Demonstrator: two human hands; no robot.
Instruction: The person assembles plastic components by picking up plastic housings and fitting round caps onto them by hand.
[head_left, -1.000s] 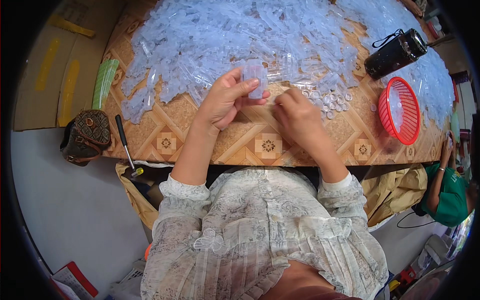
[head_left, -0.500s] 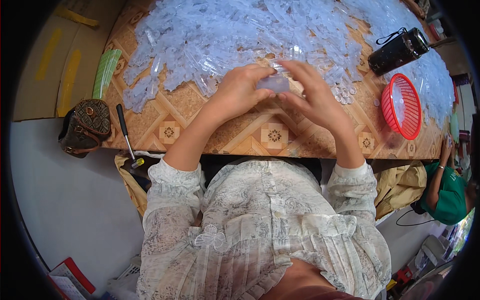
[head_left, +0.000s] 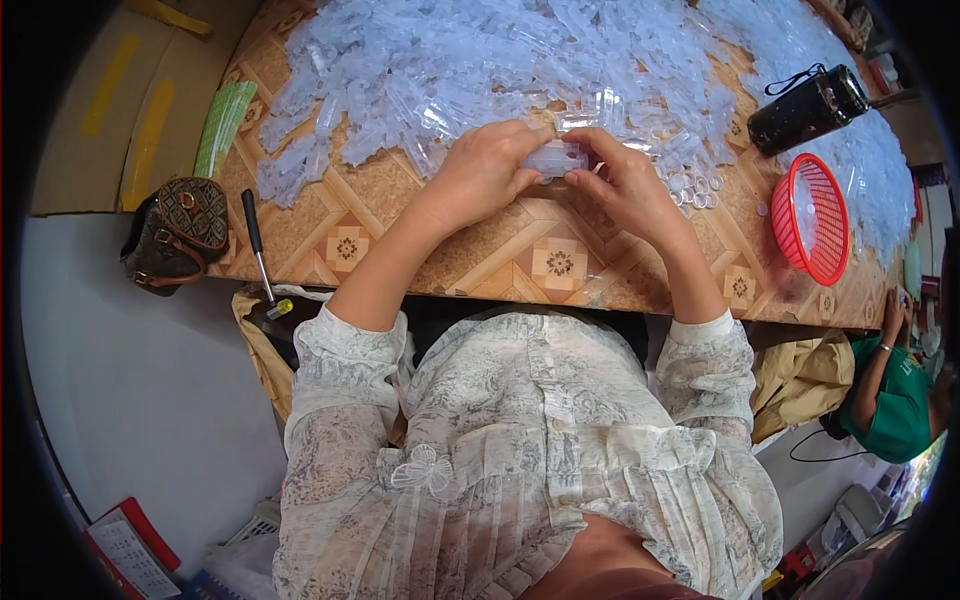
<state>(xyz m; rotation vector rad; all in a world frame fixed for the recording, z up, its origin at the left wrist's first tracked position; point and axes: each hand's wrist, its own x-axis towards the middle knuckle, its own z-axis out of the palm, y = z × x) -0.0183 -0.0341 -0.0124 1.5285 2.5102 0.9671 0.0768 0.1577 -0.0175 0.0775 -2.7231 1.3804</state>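
Observation:
A small clear plastic piece [head_left: 553, 158], roughly tube- or box-shaped, is held crosswise between my two hands just above the table's near part. My left hand [head_left: 489, 166] grips its left end with thumb and fingers. At the other end, my right hand [head_left: 622, 184] pinches it between thumb and curled fingers. The fingers hide both ends. Beyond my hands spreads a big heap of clear plastic pieces [head_left: 400, 75], many of them long and thin. Several small clear round caps [head_left: 695, 188] lie beside my right hand.
A red plastic basket [head_left: 838, 236] and a black flask [head_left: 806, 110] stand to the right. On the left are a hammer [head_left: 257, 240], a brown patterned bag [head_left: 190, 222], a green card [head_left: 222, 128] and a cardboard box [head_left: 85, 120]. A person in a green shirt [head_left: 890, 410] sits at far right.
My right fingers, raised and spread before, have curled down and closed on the right end of the plastic piece. The whole view has shifted slightly.

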